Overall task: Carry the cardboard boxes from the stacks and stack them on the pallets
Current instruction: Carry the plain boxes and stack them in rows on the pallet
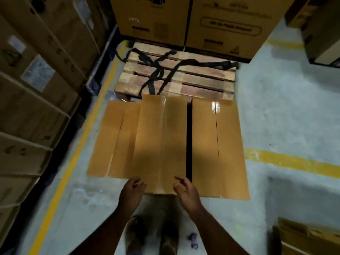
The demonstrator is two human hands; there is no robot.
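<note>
Two printed boxes (pixel 187 21), their lettering blurred unreadable.

Both bare forearms reach forward and down from the bottom of the view, converging slightly toward the middle. The left hand (pixel 132 188) hangs palm inward with its fingers loosely curled, holding nothing. The right hand (pixel 185 189) faces it, palm turned inward, fingers spread and slightly bent, its grip empty too. The two hands are near each other but apart.

stacked boxes (pixel 36 100) blurred, box print (pixel 230 27) unreadable, pallet (pixel 176 78) partly covered
</note>
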